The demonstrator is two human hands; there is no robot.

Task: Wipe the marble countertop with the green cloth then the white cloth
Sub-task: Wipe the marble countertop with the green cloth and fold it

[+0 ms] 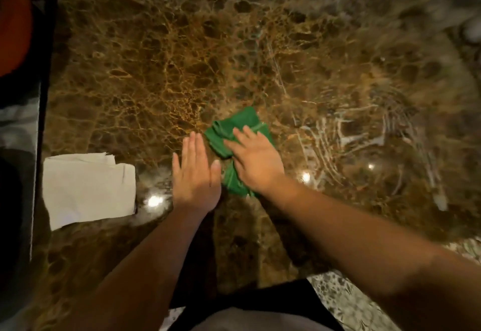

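Note:
A crumpled green cloth (229,132) lies near the middle of the brown veined marble countertop (161,60). My right hand (256,162) presses flat on top of it, fingers spread, covering its middle part. My left hand (195,172) rests flat on the bare marble just left of the cloth, fingers together and extended, its thumb beside the cloth's edge. A folded white cloth (88,187) lies on the countertop at the left, well apart from both hands. Wet streaks (346,132) shine on the marble to the right of the green cloth.
A dark raised edge (39,112) borders the countertop on the left, with an orange-red object (13,23) beyond it at the top left. A dark wall strip runs along the far edge. Speckled floor (338,299) shows below the front edge.

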